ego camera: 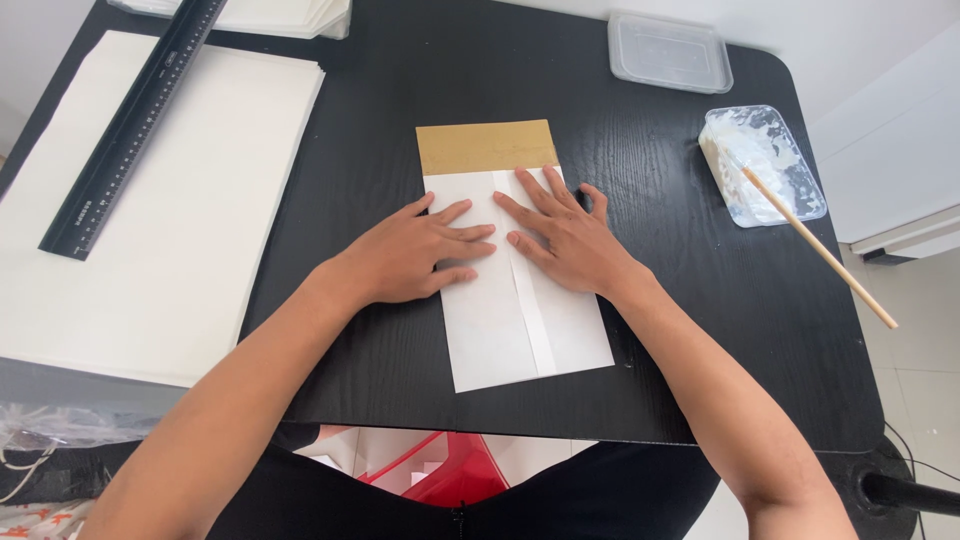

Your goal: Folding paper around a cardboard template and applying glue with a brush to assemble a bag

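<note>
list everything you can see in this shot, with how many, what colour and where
folded paper sheet: one, white with a tan band at its far end, table centre, under both hands
table: one, black
paper stack: one, white, left side
ruler: one, black, lying on the paper stack
lid: one, clear, far right corner
paste tub: one, clear with white paste, right edge
stick: one, wooden, resting in the paste tub
red bin: one, below the near table edge
left hand: flat on the sheet
right hand: flat on the sheet

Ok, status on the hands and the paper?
Left hand and right hand flat, pressing folded white paper. Brown flap exposed on top. Nothing blocking.
</note>
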